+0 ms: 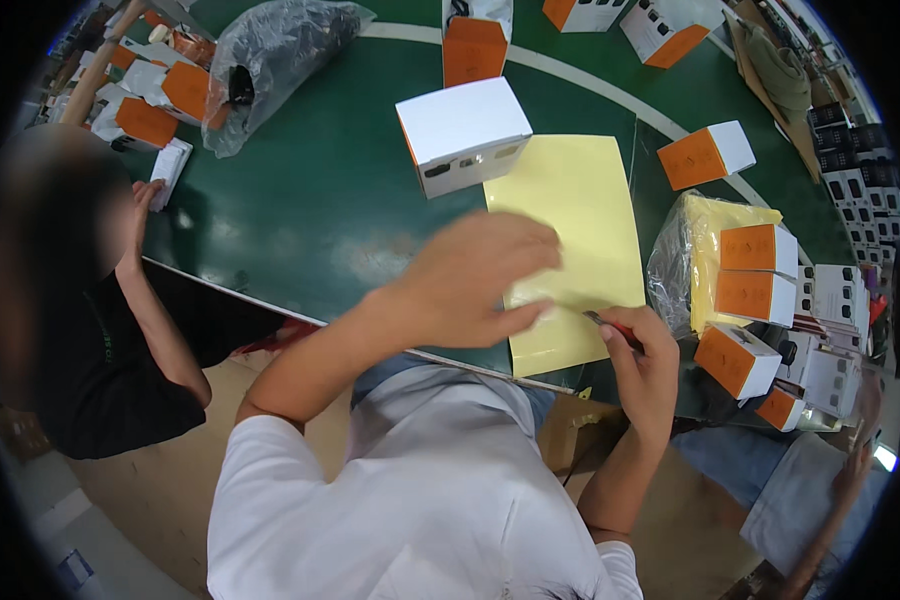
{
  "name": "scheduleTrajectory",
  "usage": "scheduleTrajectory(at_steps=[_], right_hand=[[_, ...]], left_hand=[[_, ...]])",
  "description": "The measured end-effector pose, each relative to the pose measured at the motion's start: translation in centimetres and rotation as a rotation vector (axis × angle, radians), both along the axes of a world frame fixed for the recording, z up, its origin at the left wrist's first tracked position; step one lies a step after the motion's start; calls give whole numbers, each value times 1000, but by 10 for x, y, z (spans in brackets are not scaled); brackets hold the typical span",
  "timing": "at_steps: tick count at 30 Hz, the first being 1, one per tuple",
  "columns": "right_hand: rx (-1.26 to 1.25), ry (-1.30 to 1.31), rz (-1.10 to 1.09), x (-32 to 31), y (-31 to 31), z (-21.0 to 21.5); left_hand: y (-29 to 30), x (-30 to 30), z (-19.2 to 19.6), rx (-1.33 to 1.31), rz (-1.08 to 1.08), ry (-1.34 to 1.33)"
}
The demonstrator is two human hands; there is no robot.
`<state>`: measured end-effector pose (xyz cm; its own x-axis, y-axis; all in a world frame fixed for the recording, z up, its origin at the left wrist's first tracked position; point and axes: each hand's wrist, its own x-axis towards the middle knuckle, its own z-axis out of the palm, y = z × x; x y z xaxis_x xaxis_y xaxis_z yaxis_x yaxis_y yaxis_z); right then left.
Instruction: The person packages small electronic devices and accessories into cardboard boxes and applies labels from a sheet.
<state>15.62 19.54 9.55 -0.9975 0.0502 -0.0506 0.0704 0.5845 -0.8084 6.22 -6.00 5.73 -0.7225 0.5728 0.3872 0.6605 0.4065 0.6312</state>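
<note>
Over a yellow sheet (575, 200) on the green table, my left hand (480, 275) hovers with its thumb apart from its fingers; it looks open, somewhat smeared by motion. Near the sheet's lower right corner, my right hand (648, 370) is closed around a small slim tool (615, 328) with a red and black handle. The tool's dark tip points left toward my left thumb; its exact kind is hidden by my fingers. A white box (475, 125) with an orange side and pictures of dark devices stands beyond my left hand, against the sheet's upper left edge.
On the right, a clear plastic bag (675, 260) of yellow sheets lies beside stacked orange-and-white boxes (760, 280). Another such box (705, 155) sits farther back. A grey plastic bag (280, 65) lies far left. At left, a person (80, 330) handles a white box (172, 172).
</note>
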Motion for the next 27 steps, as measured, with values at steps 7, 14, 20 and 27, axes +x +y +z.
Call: scheduleTrajectory(at_steps=[7,14,20,27], right_hand=[[406,64,236,-19,-5,-6],[411,-34,267,-27,-15,-13],[457,-52,299,-26,-13,-15],[482,-52,353,-27,-12,-14]], left_hand=[[25,2,-49,-337,-236,37],[28,3,-47,-321,-221,-35],[31,5,-46,-406,-215,23],[31,6,-47,-402,-207,34]])
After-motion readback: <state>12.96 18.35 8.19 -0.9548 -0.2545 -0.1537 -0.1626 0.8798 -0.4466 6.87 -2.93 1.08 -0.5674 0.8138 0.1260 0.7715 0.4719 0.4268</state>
